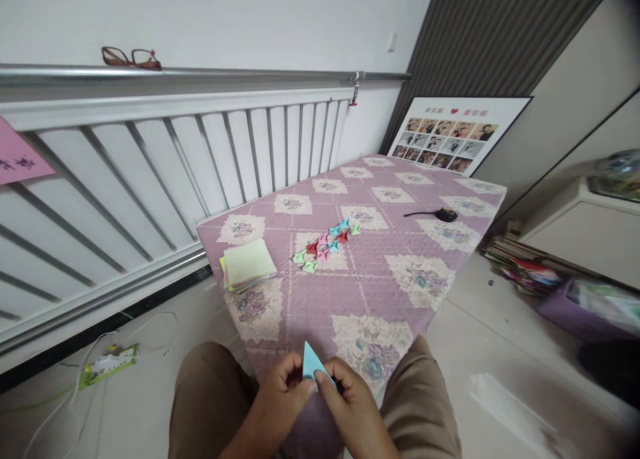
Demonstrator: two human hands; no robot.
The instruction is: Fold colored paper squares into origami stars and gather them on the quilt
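Note:
A light blue sheet of paper (312, 361), folded into a pointed triangle, is held between both hands just over the near edge of the table. My left hand (285, 391) grips its left side, thumb in front and fingers curled behind. My right hand (347, 390) pinches the lower right part, with the thumb pressed on the paper. Beyond them, several small folded paper pieces (323, 247) in green, red, pink and blue lie in two rows. Left of those sits a stack of square paper (249, 264), pale yellow on top.
A purple floral cloth (320, 319) covers the table. A black round object with a thin tail (446, 214) lies at the right. Behind stand a white radiator (260, 146) and a photo board (450, 136). Glasses (131, 59) rest on the pipe. A power strip (109, 364) lies on the floor.

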